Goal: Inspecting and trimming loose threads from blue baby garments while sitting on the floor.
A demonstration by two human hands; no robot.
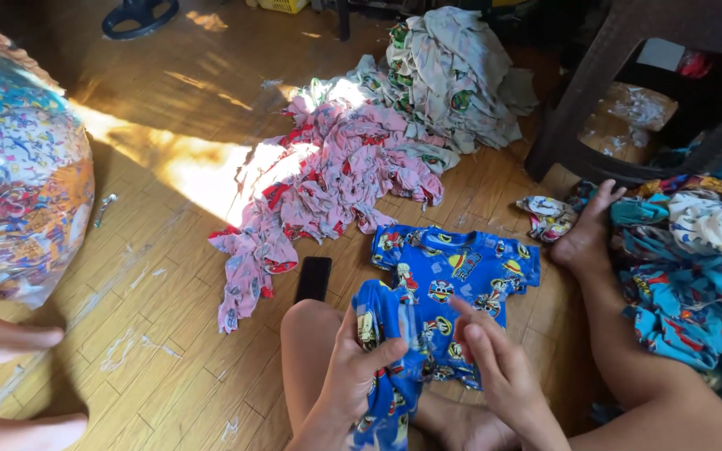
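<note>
Hands: left (359, 367) grips blue garment (386, 351); right (495, 367) seemingly open.

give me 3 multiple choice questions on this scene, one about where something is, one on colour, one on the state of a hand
1. Where does the black phone lie?
A. on the wooden floor beside the pink pile
B. on the chair
C. on the blue shirt

2. What colour is the shirt spread flat on the floor?
A. pink
B. blue
C. grey

3. What is the left hand doing?
A. resting flat on the floor
B. holding the phone
C. gripping a blue garment

Answers: 1 A, the phone lies on bare boards at the pile's edge. 2 B, it is bright blue with cartoon prints. 3 C, its fingers close round bunched blue cloth, while the right hand is open beside it.
</note>
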